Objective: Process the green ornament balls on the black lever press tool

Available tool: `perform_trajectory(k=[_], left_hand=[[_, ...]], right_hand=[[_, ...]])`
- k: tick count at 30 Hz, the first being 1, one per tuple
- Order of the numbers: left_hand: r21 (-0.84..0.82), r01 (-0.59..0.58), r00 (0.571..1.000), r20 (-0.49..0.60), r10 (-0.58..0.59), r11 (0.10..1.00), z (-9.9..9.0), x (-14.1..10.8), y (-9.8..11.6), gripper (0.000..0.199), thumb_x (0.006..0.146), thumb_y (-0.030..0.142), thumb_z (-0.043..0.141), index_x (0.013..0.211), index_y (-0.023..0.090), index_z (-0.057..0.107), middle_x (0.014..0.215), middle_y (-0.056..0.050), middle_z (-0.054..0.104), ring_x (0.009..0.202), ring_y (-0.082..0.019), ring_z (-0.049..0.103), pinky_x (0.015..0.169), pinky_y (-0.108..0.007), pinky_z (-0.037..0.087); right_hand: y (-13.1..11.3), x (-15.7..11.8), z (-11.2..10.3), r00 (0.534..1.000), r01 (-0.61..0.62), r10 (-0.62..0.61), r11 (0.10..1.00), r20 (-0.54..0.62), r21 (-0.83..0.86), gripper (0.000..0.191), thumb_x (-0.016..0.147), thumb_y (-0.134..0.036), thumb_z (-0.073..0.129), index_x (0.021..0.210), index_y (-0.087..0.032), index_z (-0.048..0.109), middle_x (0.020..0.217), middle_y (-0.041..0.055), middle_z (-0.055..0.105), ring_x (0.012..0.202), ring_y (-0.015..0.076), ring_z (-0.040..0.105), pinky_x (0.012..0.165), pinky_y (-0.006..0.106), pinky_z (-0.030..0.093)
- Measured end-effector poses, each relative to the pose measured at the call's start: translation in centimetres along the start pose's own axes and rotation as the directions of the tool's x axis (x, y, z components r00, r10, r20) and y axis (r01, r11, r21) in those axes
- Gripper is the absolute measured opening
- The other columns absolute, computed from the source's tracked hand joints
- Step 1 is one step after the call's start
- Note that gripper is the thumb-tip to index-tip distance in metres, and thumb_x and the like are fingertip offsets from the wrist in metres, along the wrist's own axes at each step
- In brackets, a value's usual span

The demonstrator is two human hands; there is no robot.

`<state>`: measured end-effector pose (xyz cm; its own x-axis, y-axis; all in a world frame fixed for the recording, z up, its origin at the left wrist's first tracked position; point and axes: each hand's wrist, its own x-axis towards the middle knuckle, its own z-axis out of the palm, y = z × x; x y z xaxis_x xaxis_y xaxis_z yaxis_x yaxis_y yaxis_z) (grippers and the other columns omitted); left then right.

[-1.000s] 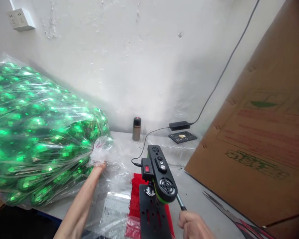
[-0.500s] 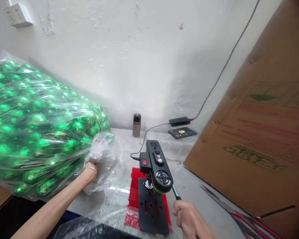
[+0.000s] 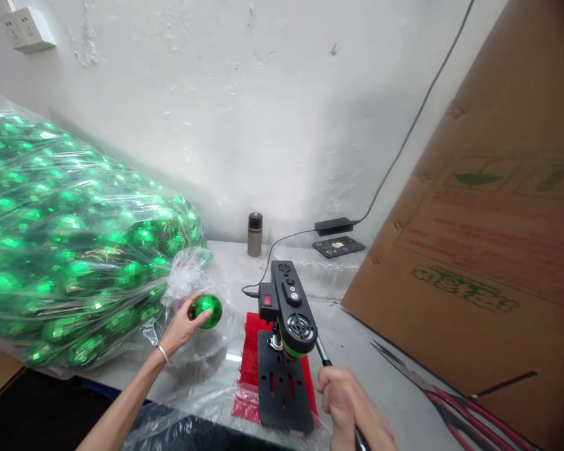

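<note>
A shiny green bauble [image 3: 207, 311] is pinched in my left hand [image 3: 187, 322], just in front of the gathered mouth of a clear plastic bag [image 3: 181, 269]. Many green baubles [image 3: 70, 225] fill that bag, at the left. My right hand [image 3: 350, 404] is wrapped round the lever handle [image 3: 323, 352] of a small black drill press [image 3: 294, 310]. Its slotted base plate [image 3: 286, 385] rests on a red cloth [image 3: 250, 351]. Under the press head, the drill tip is hard to make out.
A dark bottle [image 3: 254, 235] stands by the wall. Behind the press are a power adapter [image 3: 333, 226] and a black flat case [image 3: 338, 246]. A large cardboard box [image 3: 451, 250] leans at the right, with red-handled pliers [image 3: 432, 388] before it. Clear plastic film [image 3: 188, 407] covers the front edge.
My left hand has come out of the bag's mouth with a green bauble and moved right. The right hand stays on the lever. The view has shifted slightly.
</note>
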<state>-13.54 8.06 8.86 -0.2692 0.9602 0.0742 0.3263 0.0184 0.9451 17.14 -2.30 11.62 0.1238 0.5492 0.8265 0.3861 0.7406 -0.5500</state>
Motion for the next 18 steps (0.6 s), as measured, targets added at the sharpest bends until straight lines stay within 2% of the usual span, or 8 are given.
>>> perform_trajectory(k=[2,3,6,9,12,14,15,18], left_hand=[[-0.202,0.077,0.996,-0.021,-0.083,0.976,1.3,-1.9,-0.3,0.068,0.071,0.073,0.077,0.111,0.018,0.073,0.117,-0.012,0.080,0.111,-0.032,0.075,0.096,-0.042,0.061],[-0.338,0.135,0.989,-0.017,-0.149,0.932,1.9,-2.9,-0.5,0.069,0.073,0.075,0.075,0.111,0.017,0.072,0.116,-0.013,0.080,0.109,-0.031,0.076,0.092,-0.041,0.063],[-0.655,0.331,0.930,0.106,-0.351,0.680,3.4,-6.0,-0.9,0.063,0.079,0.069,0.079,0.112,0.016,0.070,0.108,-0.013,0.081,0.093,-0.029,0.080,0.073,-0.036,0.065],[-0.729,0.455,0.861,0.215,-0.460,0.512,4.7,-8.5,-1.1,0.052,0.088,0.062,0.074,0.112,0.016,0.069,0.099,-0.012,0.082,0.076,-0.025,0.079,0.064,-0.034,0.064],[-0.793,0.452,0.839,0.224,-0.496,0.407,5.9,-10.2,-1.5,0.041,0.088,0.052,0.076,0.111,0.019,0.069,0.105,-0.011,0.082,0.086,-0.025,0.080,0.080,-0.039,0.067],[-0.798,0.434,0.854,0.216,-0.474,0.417,6.6,-11.0,-2.2,0.041,0.083,0.046,0.080,0.112,0.020,0.067,0.113,-0.011,0.081,0.101,-0.027,0.079,0.091,-0.041,0.066],[-0.776,0.426,0.866,0.202,-0.457,0.466,7.0,-11.3,-2.6,0.045,0.080,0.046,0.081,0.114,0.020,0.065,0.115,-0.011,0.080,0.106,-0.028,0.078,0.094,-0.042,0.065],[-0.544,0.342,0.926,0.059,-0.373,0.766,8.4,-12.2,-4.2,0.064,0.078,0.052,0.081,0.128,0.022,0.057,0.121,-0.011,0.076,0.111,-0.031,0.076,0.098,-0.046,0.063]], right_hand=[[0.2,0.1,-0.2,1.000,0.012,-0.012,1.000,0.012,0.001,0.026,0.099,-0.002,0.049,0.082,-0.021,0.050,0.073,0.0009,0.058,0.053,0.0098,0.054,0.050,0.022,0.043],[0.3,0.1,-0.3,1.000,0.009,-0.009,1.000,0.011,0.002,0.026,0.099,-0.003,0.048,0.082,-0.021,0.050,0.073,0.0010,0.058,0.054,0.0100,0.054,0.050,0.022,0.043],[0.3,0.0,-0.2,1.000,0.004,-0.004,1.000,0.000,0.010,0.026,0.099,-0.003,0.049,0.081,-0.021,0.052,0.072,0.0014,0.058,0.056,0.0113,0.055,0.051,0.023,0.044],[0.1,0.1,-0.1,1.000,-0.008,0.009,1.000,-0.012,0.023,0.027,0.099,-0.004,0.051,0.078,-0.021,0.052,0.067,0.0006,0.055,0.060,0.0142,0.059,0.053,0.024,0.045],[-0.3,0.5,0.0,1.000,-0.007,0.007,1.000,-0.009,-0.004,0.028,0.099,-0.004,0.049,0.077,-0.022,0.052,0.066,0.0005,0.056,0.059,0.0136,0.059,0.051,0.024,0.045],[-0.5,0.7,0.0,1.000,0.010,-0.010,1.000,-0.018,-0.026,0.030,0.099,-0.003,0.048,0.076,-0.022,0.051,0.068,0.0002,0.056,0.058,0.0120,0.057,0.051,0.023,0.044],[-0.6,0.8,0.1,1.000,0.016,-0.016,0.999,-0.023,-0.031,0.030,0.099,-0.002,0.048,0.076,-0.022,0.051,0.068,-0.0002,0.055,0.059,0.0115,0.057,0.051,0.022,0.045],[-0.7,0.7,0.2,1.000,0.009,-0.010,0.999,-0.029,-0.038,0.032,0.099,-0.001,0.047,0.075,-0.022,0.049,0.069,-0.0010,0.054,0.063,0.0110,0.059,0.055,0.021,0.046]])
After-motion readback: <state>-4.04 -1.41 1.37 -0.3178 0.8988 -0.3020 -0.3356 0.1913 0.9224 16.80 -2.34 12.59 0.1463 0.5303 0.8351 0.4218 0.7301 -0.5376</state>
